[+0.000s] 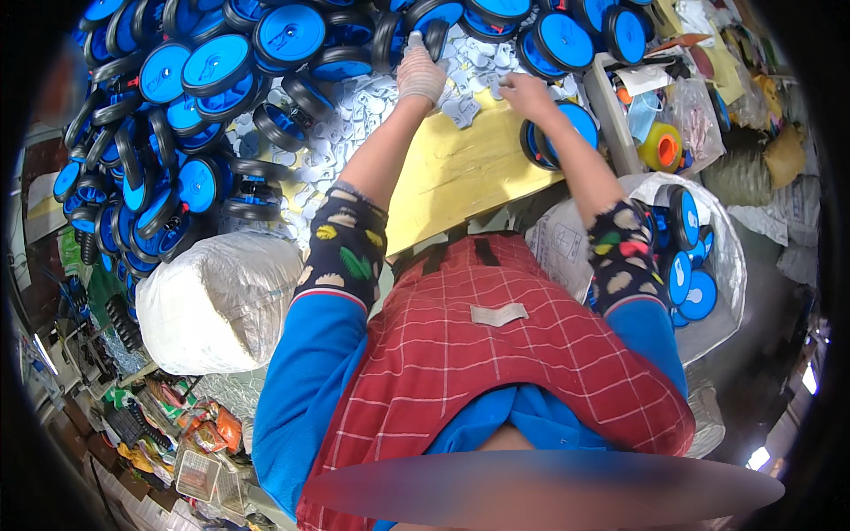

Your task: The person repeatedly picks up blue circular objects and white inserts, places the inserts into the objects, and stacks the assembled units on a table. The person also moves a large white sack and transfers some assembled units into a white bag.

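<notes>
My left hand (421, 75), in a pale work glove, is closed at a black-tyred blue wheel (435, 12) at the far edge of the yellow worktop (460, 181). One finger lies along the tyre; the others are partly hidden. To its right, my bare right hand (529, 96) has its fingers drawn together above the small light-grey flat pieces (462, 110). Whatever sits between those fingertips is too small to make out. Just below the right wrist, a blue wheel pair (577, 126) stands on the worktop, partly behind my forearm.
Many blue wheels (217, 64) are heaped at the left and far side. A white sack (217, 305) stands at lower left. An open white sack (730, 301) at right holds more wheels. Beyond it, a pale drawer-like box (613, 115) holds an orange-and-yellow tape roll (660, 147).
</notes>
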Tool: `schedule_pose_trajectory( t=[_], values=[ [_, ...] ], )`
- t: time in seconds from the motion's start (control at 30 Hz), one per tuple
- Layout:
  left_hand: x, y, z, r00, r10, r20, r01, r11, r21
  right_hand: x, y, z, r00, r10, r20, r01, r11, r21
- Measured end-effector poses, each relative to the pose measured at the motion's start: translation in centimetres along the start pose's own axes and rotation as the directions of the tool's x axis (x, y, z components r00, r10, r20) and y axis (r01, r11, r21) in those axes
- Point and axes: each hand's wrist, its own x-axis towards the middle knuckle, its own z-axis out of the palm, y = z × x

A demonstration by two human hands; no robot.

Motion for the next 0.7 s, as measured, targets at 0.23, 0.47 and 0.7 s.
schedule_pose_trajectory(
  t=[0.23, 0.47, 0.7],
  values=[
    [-6.7, -2.9, -4.9, 0.970, 0.100, -0.219, -0.199, 0.844, -0.498, 2.4, 0.9, 9.9, 0.958, 0.110, -0.264, -0.173, 0.958, -0.231],
    [-22.5, -11.8, -6.9, 0.973, -0.153, 0.175, 0.232, 0.604, -0.762, -6.7, -3.5, 9.9, 0.972, 0.232, -0.046, -0.202, 0.915, 0.349],
    [-25.3, -15.1, -4.7, 0.962, -0.213, 0.173, 0.271, 0.653, -0.707, -13.6, -5.1, 14.4, 0.909, -0.289, -0.300, 0.178, 0.921, -0.347]
  ],
)
